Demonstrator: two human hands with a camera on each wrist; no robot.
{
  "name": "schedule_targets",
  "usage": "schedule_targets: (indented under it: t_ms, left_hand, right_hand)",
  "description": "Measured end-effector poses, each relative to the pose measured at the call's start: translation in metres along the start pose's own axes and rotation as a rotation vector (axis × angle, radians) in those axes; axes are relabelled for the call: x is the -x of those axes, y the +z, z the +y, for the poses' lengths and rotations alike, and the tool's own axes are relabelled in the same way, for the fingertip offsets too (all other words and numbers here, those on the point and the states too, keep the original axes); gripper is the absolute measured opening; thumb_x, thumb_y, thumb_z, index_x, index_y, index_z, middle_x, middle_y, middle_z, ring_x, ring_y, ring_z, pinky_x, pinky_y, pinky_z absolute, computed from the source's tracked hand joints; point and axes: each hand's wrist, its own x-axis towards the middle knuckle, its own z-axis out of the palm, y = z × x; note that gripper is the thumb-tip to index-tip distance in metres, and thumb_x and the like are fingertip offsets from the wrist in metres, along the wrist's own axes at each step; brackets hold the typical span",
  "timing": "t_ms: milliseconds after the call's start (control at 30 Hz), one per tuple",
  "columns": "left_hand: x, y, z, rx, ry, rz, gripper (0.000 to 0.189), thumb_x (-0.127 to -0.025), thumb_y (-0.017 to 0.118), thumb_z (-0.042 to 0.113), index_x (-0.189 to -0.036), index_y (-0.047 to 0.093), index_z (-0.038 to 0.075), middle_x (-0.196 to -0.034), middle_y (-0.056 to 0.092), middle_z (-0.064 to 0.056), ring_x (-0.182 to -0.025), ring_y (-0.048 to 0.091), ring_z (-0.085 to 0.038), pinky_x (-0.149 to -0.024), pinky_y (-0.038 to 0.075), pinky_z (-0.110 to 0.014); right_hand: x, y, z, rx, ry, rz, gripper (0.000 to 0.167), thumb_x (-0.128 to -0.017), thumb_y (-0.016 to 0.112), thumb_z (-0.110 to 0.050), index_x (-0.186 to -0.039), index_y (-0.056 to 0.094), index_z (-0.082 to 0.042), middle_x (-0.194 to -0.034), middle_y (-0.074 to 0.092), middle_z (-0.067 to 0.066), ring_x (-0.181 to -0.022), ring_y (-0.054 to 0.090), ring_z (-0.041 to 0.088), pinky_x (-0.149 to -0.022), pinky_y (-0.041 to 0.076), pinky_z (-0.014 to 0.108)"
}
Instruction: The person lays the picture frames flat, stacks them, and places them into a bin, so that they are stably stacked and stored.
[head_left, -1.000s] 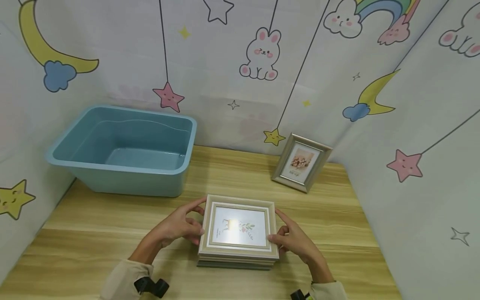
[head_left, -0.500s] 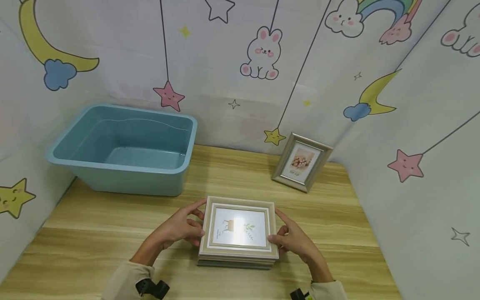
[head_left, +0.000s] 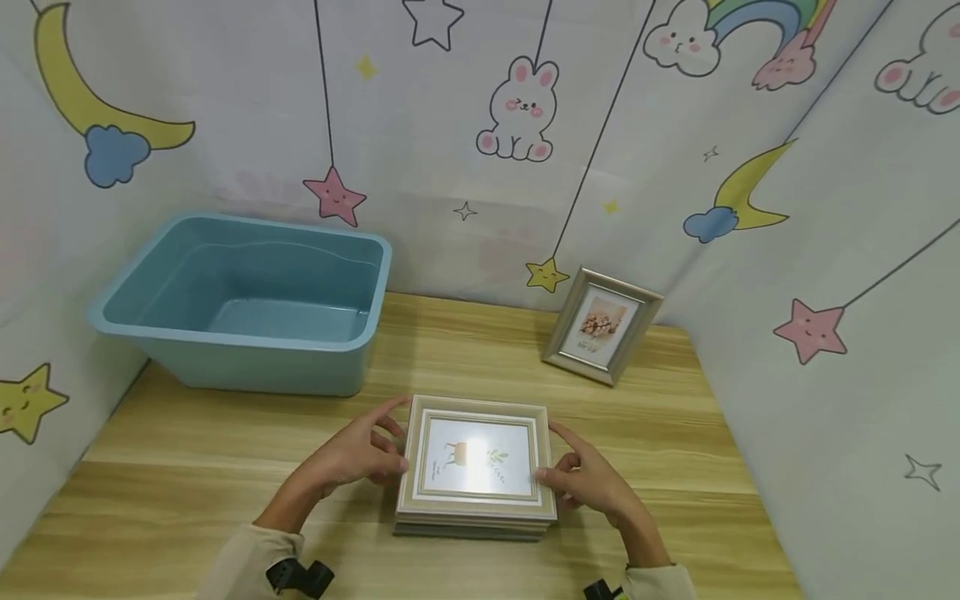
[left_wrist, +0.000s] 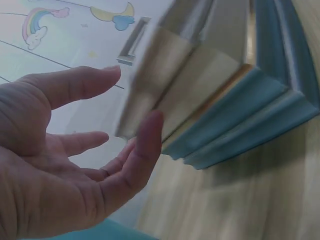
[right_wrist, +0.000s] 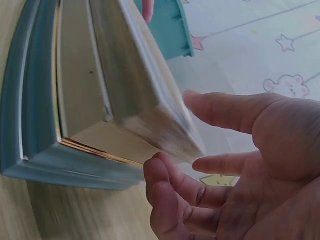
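Note:
A stack of several picture frames (head_left: 480,505) lies on the wooden table, edges nearly lined up. On top is a cream frame (head_left: 408,487) with a small animal and plant print, light glaring off its glass; the lower frames show blue-grey edges (left_wrist: 240,115) in the left wrist view. My left hand (head_left: 358,450) is at the stack's left side, fingertips right at the frame edges and index finger reaching to the far corner. Opposite it, my right hand (head_left: 588,475) has its thumb on the top frame's right border and its other fingers along the side.
A blue plastic tub (head_left: 270,360) stands at the back left, with nothing seen inside. One silver picture frame (head_left: 555,343) with a flower print leans upright near the back wall, right of centre. Cartoon-printed white cloth walls (head_left: 465,125) enclose the table (head_left: 675,433).

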Motion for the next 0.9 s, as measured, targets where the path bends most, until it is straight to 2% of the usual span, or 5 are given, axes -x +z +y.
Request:
schedule_targets:
  t_ms: [167,433,700,833,900]
  left_hand:
    - [-0.005,-0.001,0.022,-0.114,0.073,0.064,0.085,-0.086,0.074,0.004,-0.156,0.025,0.004,-0.123,0.044,-0.027,-0.091,0.056,-0.024,-0.067,0.056,-0.036]
    - [-0.034,0.009,0.064,-0.292,0.249,0.012,0.073,-0.089,0.073,0.010,-0.152,0.037,0.005,-0.121,0.056,-0.021,-0.113,0.059,-0.035,-0.088,0.054,-0.041]
    - [-0.082,0.028,0.105,-0.317,0.269,-0.044,0.063,-0.091,0.070,0.006,-0.149,0.045,0.007,-0.133,0.058,-0.022,-0.123,0.059,-0.040,-0.095,0.056,-0.046]
    - [-0.111,0.037,0.117,-0.290,0.236,-0.062,0.060,-0.093,0.068,0.008,-0.149,0.046,0.009,-0.138,0.057,-0.021,-0.124,0.059,-0.038,-0.099,0.053,-0.047]
    - [-0.127,0.042,0.123,-0.277,0.228,-0.068,0.060,-0.093,0.068,0.007,-0.149,0.047,0.009,-0.139,0.056,-0.021,-0.124,0.060,-0.038,-0.100,0.053,-0.047]
  right_hand:
    - [0.004,-0.020,0.004,0.043,-0.013,0.075,0.072,-0.097,0.066,-0.028,-0.155,0.030,-0.004,-0.105,0.065,0.022,-0.086,0.065,0.025,-0.075,0.059,0.045]
    - [-0.011,-0.054,0.012,0.038,-0.106,0.289,0.059,-0.100,0.062,-0.024,-0.151,0.039,-0.005,-0.122,0.061,0.029,-0.102,0.067,0.030,-0.079,0.060,0.032]
    - [-0.043,-0.090,0.025,0.047,-0.243,0.486,0.056,-0.102,0.057,-0.019,-0.153,0.037,-0.004,-0.126,0.059,0.029,-0.095,0.061,-0.002,-0.084,0.059,0.029]
    - [-0.057,-0.110,0.024,0.085,-0.292,0.587,0.059,-0.102,0.058,-0.019,-0.154,0.034,-0.003,-0.129,0.056,0.027,-0.107,0.059,0.012,-0.083,0.056,0.018]
    - [-0.062,-0.120,0.022,0.111,-0.300,0.641,0.062,-0.101,0.059,-0.018,-0.155,0.032,-0.005,-0.132,0.054,0.025,-0.115,0.058,0.024,-0.087,0.055,0.023]
